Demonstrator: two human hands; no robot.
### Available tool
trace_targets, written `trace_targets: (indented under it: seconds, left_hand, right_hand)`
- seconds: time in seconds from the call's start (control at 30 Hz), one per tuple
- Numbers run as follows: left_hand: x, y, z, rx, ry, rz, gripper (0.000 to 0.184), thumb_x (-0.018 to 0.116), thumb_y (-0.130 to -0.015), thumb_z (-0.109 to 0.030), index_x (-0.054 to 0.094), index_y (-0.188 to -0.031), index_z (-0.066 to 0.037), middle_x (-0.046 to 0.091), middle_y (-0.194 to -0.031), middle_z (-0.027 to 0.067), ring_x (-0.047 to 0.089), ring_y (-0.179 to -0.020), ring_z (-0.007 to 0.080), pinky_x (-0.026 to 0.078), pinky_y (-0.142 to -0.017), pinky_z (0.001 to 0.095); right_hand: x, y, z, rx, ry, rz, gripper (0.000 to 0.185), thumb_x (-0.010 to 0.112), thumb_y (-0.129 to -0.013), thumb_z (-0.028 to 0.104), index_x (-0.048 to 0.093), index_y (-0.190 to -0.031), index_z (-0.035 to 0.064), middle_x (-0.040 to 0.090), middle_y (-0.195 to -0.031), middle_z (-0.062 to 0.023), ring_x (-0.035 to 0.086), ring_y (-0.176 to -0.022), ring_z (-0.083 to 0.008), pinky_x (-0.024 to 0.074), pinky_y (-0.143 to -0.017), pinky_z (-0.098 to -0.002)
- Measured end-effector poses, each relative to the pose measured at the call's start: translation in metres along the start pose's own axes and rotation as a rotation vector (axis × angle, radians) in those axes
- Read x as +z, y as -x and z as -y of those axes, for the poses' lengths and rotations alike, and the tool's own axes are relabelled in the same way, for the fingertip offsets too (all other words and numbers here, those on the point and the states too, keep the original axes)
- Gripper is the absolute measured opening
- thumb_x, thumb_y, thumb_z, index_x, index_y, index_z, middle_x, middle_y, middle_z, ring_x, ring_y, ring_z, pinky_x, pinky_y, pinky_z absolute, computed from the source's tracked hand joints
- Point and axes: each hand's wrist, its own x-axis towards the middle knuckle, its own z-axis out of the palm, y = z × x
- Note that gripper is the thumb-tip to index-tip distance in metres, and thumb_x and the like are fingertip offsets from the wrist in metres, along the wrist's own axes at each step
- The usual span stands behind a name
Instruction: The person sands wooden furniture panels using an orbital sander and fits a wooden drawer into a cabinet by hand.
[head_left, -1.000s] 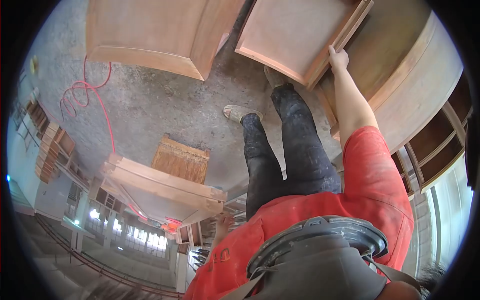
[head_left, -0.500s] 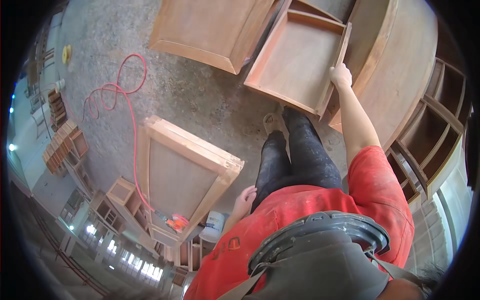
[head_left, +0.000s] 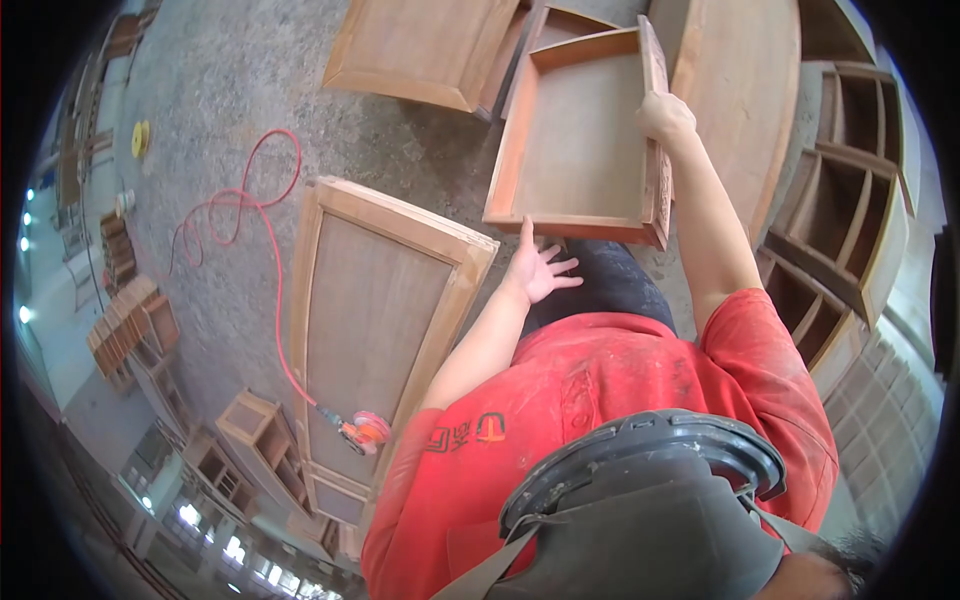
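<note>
A shallow wooden drawer (head_left: 585,135) with an open top is held up in front of me, tilted. My right hand (head_left: 667,118) is closed round its right-hand edge. Just below the drawer's near left corner, my left hand (head_left: 541,270) has its fingers spread and its palm up, with nothing in it. The tip of one finger reaches the drawer's near edge; whether it touches is unclear. Left of that hand stands a framed wooden panel (head_left: 375,300), and a sander with a red pad (head_left: 366,432) lies on it.
A red hose (head_left: 273,290) runs from the sander across the concrete floor (head_left: 230,110). A wooden cabinet (head_left: 420,50) stands at the top, with a long curved wooden piece (head_left: 740,90) right of the drawer. Compartmented cabinets (head_left: 835,215) line the right side; more wooden pieces (head_left: 262,435) are lower left.
The drawer has moved nearer and more upright in my right hand. My left hand has risen from beside my body to the drawer's near corner, fingers spreading. The view has turned.
</note>
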Motion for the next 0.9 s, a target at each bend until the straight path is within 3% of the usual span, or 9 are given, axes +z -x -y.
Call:
trace_targets:
  seconds: [0.07,0.13,0.17,0.37,0.53,0.6,0.67,0.73,0.9]
  left_hand:
    - [0.013,-0.007,0.008,-0.06,0.039,0.0,0.12,0.058,-0.069,-0.08,0.003,-0.152,-0.012,0.014,-0.155,0.0163,0.028,-0.133,0.0492,0.034,-0.099,0.0679]
    - [0.032,-0.007,0.018,0.0,0.102,0.056,0.101,0.066,-0.077,-0.063,0.023,-0.144,-0.002,0.032,-0.142,0.018,0.038,-0.126,0.0477,0.032,-0.101,0.0686]
    - [0.036,-0.013,0.025,-0.001,0.187,0.026,0.076,0.071,-0.082,-0.044,0.035,-0.134,-0.002,0.041,-0.133,0.019,0.045,-0.118,0.0453,0.035,-0.101,0.0655]
    - [0.068,-0.035,0.06,-0.039,0.007,0.036,0.047,0.059,-0.081,-0.005,0.042,-0.124,0.0,0.05,-0.12,0.0192,0.05,-0.111,0.0393,0.042,-0.097,0.0593]
    - [0.103,-0.044,0.051,0.067,-0.254,0.191,0.034,0.061,-0.076,0.001,0.052,-0.108,-0.001,0.056,-0.105,0.0119,0.057,-0.099,0.0291,0.049,-0.088,0.0466]
    - [0.133,-0.028,0.041,0.147,-0.426,0.215,0.032,0.06,-0.076,0.002,0.051,-0.107,0.0,0.057,-0.102,0.0114,0.057,-0.099,0.0266,0.047,-0.093,0.0432]
    - [0.146,-0.034,0.029,0.268,-0.587,0.241,0.029,0.06,-0.075,0.002,0.053,-0.104,0.002,0.057,-0.1,0.0105,0.057,-0.097,0.0255,0.047,-0.092,0.0409]
    - [0.172,-0.028,0.018,0.307,-0.723,0.201,0.028,0.058,-0.073,0.008,0.057,-0.1,0.003,0.058,-0.095,0.0086,0.06,-0.091,0.0229,0.051,-0.083,0.0381]
    - [0.255,-0.015,0.037,0.396,-1.179,0.311,0.034,0.057,-0.069,0.006,0.057,-0.102,0.002,0.061,-0.093,0.0086,0.062,-0.086,0.0203,0.053,-0.073,0.0325]
  right_hand:
    - [-0.021,0.046,0.004,0.036,-0.033,-0.027,0.028,0.053,-0.082,0.015,0.069,-0.096,-0.0029,0.067,-0.101,-0.0241,0.066,-0.095,-0.0369,0.0531,-0.083,-0.0421]
    - [-0.031,0.081,-0.004,0.053,-0.055,-0.12,0.028,0.053,-0.082,0.015,0.067,-0.096,-0.0047,0.067,-0.099,-0.0241,0.066,-0.095,-0.038,0.053,-0.083,-0.0429]
    - [-0.036,0.103,-0.01,0.051,-0.086,-0.176,0.028,0.053,-0.082,0.014,0.06,-0.098,-0.0076,0.067,-0.095,-0.0265,0.067,-0.091,-0.0394,0.0538,-0.079,-0.0443]
    - [-0.074,0.203,-0.065,0.22,-0.117,-0.357,0.037,0.057,-0.083,0.019,0.048,-0.103,-0.01,0.068,-0.082,-0.0254,0.069,-0.078,-0.0367,0.0557,-0.069,-0.0428]
    - [-0.087,0.292,-0.144,0.324,-0.263,-0.522,0.036,0.056,-0.087,0.028,0.049,-0.105,-0.0025,0.067,-0.076,-0.0224,0.066,-0.071,-0.0418,0.0535,-0.067,-0.0475]
    - [-0.073,0.315,-0.211,0.234,-0.689,-1.054,0.045,0.056,-0.09,0.04,0.05,-0.114,0.0017,0.068,-0.087,-0.0199,0.066,-0.082,-0.036,0.052,-0.074,-0.0405]
    - [-0.053,0.325,-0.311,0.118,-0.583,-1.582,0.047,0.05,-0.094,0.046,0.052,-0.12,0.006,0.066,-0.106,-0.0128,0.061,-0.099,-0.025,0.0462,-0.084,-0.0351]
    - [-0.044,0.35,-0.385,0.412,-1.1,-1.589,0.045,0.05,-0.096,0.044,0.056,-0.117,0.0046,0.062,-0.111,-0.0095,0.06,-0.1,-0.0224,0.0457,-0.087,-0.0334]
    - [0.076,0.369,-0.484,0.291,-2.044,-0.752,0.047,0.055,-0.096,0.039,0.056,-0.132,0.0092,0.056,-0.131,-0.0049,0.049,-0.121,-0.0138,0.0388,-0.103,-0.0284]
